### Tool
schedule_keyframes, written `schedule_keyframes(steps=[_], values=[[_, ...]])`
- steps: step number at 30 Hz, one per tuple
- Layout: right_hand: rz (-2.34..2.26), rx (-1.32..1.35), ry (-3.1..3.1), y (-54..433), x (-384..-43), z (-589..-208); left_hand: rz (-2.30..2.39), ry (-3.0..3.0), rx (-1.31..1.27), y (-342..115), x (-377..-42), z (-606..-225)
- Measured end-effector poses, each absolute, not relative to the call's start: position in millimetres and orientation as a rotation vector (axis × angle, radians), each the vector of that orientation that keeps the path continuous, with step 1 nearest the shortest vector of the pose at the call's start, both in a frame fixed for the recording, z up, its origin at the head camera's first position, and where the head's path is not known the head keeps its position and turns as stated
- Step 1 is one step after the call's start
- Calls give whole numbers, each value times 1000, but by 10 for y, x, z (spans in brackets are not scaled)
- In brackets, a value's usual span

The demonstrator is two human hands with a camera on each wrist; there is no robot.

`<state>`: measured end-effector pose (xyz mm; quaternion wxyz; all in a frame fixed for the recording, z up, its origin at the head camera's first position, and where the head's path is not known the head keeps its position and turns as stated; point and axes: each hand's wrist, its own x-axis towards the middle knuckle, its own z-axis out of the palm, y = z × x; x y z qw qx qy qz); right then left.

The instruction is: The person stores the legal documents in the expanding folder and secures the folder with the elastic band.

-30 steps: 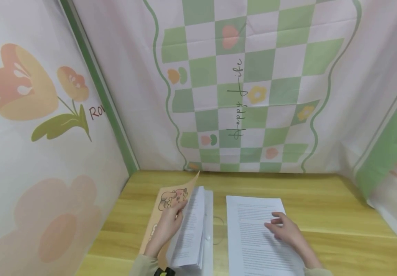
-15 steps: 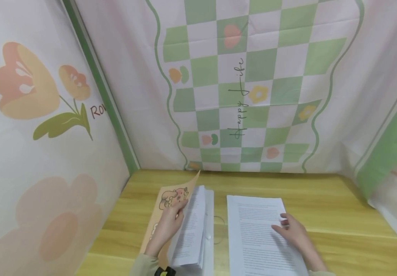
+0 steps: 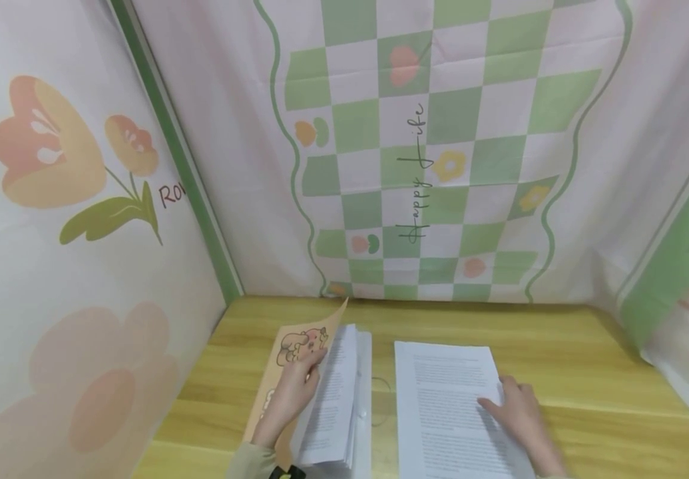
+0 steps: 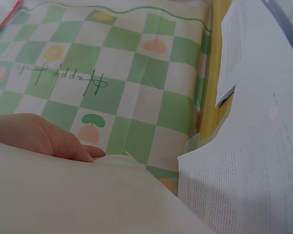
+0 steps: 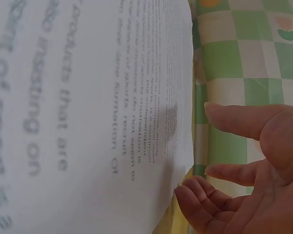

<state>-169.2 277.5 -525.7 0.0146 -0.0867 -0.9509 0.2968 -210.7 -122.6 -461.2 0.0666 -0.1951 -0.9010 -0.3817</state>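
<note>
My left hand point(image 3: 293, 389) grips the raised edge of an orange cover point(image 3: 287, 336) with a cartoon animal on it. This cover belongs to a notebook-like folder, and printed sheets point(image 3: 331, 406) lie inside, partly fanned. In the left wrist view the cover's pale inner side point(image 4: 83, 195) hides most of the hand. To the right lies a stack of printed paper point(image 3: 446, 389). My right hand point(image 3: 520, 412) is at the stack's right edge, thumb over the top sheet, the other fingers beyond the edge. The right wrist view shows its fingers point(image 5: 234, 122) spread and loosely bent, holding nothing.
A wooden table point(image 3: 608, 392) carries everything. Between folder and stack a thin curved line point(image 3: 387, 386) shows on the tabletop. A checkered curtain point(image 3: 428, 199) hangs at the table's back edge, and a flowered one point(image 3: 80, 279) closes off the left side.
My right hand has moved right and slightly toward me, from above the stack's printed text to its right edge. The left hand and the raised cover stay put.
</note>
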Motion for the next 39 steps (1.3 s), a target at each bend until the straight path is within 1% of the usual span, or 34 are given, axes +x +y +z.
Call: schedule_keyframes(steps=[7,13,21,31,39], values=[[935,-369,-2974,2784,-1658,-5290,-1152,-2735,-571,-1222,-2103,-4601],[923,-394,-3024,2790,-1643,-5322,-1133,-2713,-586,-1221,-2104,-4604],[939,-442,-3045,2793,-1664,-5332,-1183,-2762,-538,-1212,-2086,-4611],[932,-447,-3056,2787,-1715,-5273,-1156,-2686,-609,-1218,-2117,-4609],[980,-456,-3075,2779,-1727,-5272,-1159,-2705,-595,-1220,-2120,-4600]])
